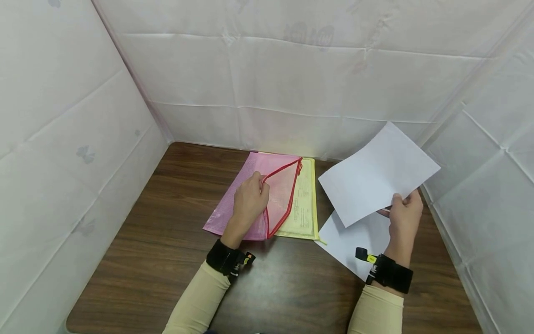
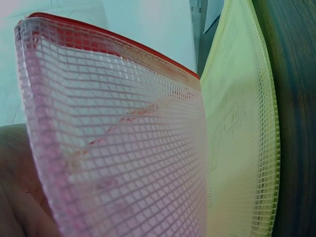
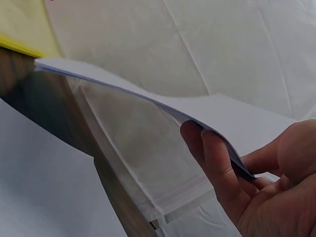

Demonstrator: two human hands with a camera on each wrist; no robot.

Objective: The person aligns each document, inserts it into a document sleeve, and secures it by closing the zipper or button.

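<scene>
While a wooden table bears a yellow pouch at its far side, the left hand curls round the pink pouch's lifted flap, and the right hand pinches a raised white sheet by its near edge above another sheet.

A yellow mesh pouch lies on the wooden table

Dark wood-grain table, boxed in on 3 sides by white creased fabric walls, w/ even soft light.
</scene>
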